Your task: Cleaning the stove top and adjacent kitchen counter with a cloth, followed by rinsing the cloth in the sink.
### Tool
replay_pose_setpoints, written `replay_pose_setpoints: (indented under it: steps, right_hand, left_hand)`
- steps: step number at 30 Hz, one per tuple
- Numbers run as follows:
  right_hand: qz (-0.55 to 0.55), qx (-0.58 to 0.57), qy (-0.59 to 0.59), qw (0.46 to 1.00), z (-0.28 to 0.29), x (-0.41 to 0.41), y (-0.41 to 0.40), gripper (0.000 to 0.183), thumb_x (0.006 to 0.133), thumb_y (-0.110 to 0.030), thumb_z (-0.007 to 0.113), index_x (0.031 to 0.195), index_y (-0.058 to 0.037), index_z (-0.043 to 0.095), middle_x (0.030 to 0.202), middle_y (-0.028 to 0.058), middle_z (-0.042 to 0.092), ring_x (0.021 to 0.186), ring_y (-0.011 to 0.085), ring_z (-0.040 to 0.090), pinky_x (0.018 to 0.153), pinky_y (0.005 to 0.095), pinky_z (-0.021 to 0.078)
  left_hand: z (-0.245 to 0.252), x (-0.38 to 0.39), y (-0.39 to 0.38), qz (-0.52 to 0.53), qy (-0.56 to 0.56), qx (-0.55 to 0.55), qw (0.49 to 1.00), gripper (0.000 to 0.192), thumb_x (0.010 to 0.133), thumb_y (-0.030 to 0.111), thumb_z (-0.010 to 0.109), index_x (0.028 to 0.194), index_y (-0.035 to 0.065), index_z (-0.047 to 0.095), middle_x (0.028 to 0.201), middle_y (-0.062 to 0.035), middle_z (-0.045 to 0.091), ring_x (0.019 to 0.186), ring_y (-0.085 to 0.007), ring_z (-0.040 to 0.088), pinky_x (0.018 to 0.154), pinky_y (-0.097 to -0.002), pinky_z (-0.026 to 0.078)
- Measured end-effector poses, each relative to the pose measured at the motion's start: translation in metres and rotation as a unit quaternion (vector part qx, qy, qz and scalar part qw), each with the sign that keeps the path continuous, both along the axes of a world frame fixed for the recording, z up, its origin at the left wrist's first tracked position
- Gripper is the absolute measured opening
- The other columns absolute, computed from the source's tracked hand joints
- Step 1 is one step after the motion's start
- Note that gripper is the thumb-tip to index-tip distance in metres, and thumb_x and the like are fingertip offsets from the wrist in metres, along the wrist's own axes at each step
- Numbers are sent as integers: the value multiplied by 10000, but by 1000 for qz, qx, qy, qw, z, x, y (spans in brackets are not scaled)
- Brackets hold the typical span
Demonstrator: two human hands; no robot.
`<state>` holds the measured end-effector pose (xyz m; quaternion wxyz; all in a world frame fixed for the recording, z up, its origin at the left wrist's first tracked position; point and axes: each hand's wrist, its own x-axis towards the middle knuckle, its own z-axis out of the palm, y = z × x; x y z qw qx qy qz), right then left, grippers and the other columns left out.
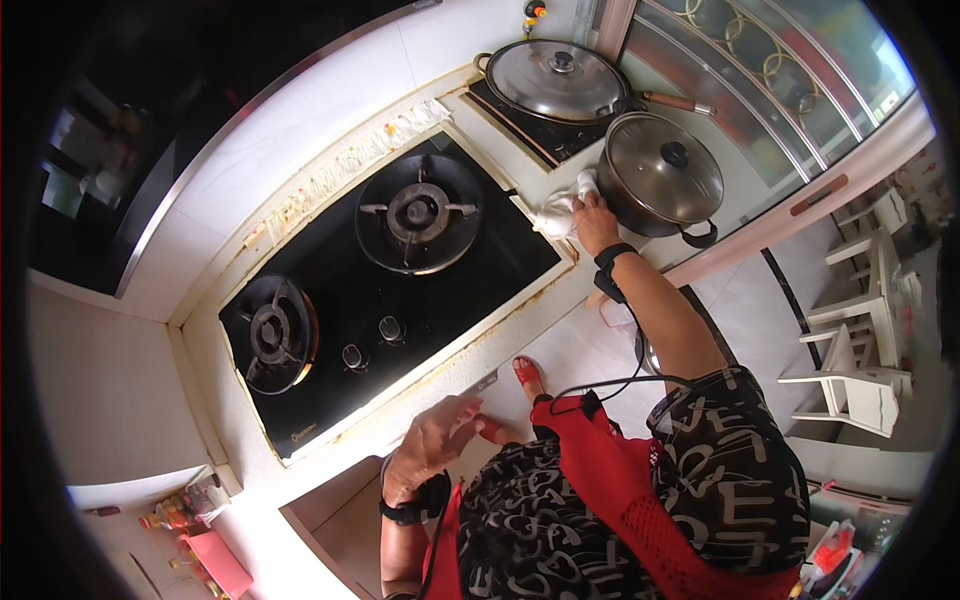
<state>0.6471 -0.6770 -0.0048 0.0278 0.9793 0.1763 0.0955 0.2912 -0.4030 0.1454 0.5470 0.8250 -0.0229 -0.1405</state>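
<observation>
My right hand [597,223] is on a white cloth [559,215], gripping it bunched against the countertop at the right end of the gas stove. Close beside that hand stands a steel pot [637,202] with a glass lid [660,161] and black handles. The black glass gas stove [480,292] has two burners, a larger one [418,212] and a left one [271,336], with no cookware on either. My left hand [435,442] hangs in front of the counter edge, near my body. Its fingers are loosely bent and blurred, and no object shows in it.
A wide lidded pan [559,79] sits on a black cooktop [525,124] in the back corner, its wooden handle [667,101] pointing right. A glass sliding door [757,90] borders the counter. White chairs [862,382] stand beyond. A pink container [217,562] is at lower left.
</observation>
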Motion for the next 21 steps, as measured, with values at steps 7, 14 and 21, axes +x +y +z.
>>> replay_pose_setpoints:
  steps: [7, 14, 21]
  right_hand:
    - [-37, 15, 29, 999, 8, -66, -13, 250, 826, -110, 531, 993, 43, 637, 939, 217, 645, 827, 300, 647, 727, 375, 546]
    - [-25, 55, 100, 993, 15, -140, 5, 199, 790, -131, 601, 903, 29, 637, 838, 190, 664, 842, 310, 649, 720, 386, 545]
    - [159, 11, 112, 981, 33, -208, 78, 179, 791, -132, 593, 827, 20, 681, 811, 171, 667, 753, 266, 663, 670, 378, 543]
  left_hand:
    - [7, -17, 4, 0, -22, 16, 1000, 332, 853, 77, 677, 1167, 3, 596, 1012, -118, 661, 908, -214, 636, 801, -314, 512]
    - [-20, -30, 15, 18, -15, -2, 1000, 302, 863, 56, 653, 1156, 1, 603, 989, -117, 669, 879, -199, 646, 748, -296, 520]
    - [-62, -7, 13, 57, -101, 63, 991, 265, 849, 53, 652, 1102, -15, 611, 950, -120, 674, 853, -207, 655, 729, -299, 524]
